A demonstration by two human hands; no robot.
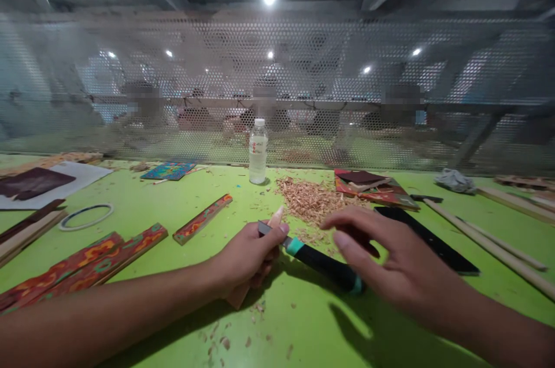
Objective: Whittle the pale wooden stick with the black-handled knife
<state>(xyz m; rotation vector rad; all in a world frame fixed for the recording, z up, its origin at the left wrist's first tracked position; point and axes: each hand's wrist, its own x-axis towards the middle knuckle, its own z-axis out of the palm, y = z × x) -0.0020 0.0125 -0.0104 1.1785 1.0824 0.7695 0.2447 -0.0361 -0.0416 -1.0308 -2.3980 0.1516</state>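
My left hand (255, 252) is closed around a small piece of wood (237, 297), whose pale, whittled tip pokes out above the fingers. Under the same thumb lies the blade of a knife (323, 265) with a black handle and turquoise bands. The handle slants down to the right, towards my right hand (385, 252). That hand hovers just beside the handle's end, thumb and fingers apart, holding nothing. Beyond both hands spreads a heap of wood shavings (310, 200) on the green table (173, 327).
A water bottle (258, 154) stands before the perforated metal screen (303, 78). Painted wooden strips (91, 269) and a white ring (87, 216) lie left. At right are a black phone-like slab (427, 240), sandpaper-like sheets (368, 183), long wooden sticks (489, 240) and a crumpled wad (455, 181).
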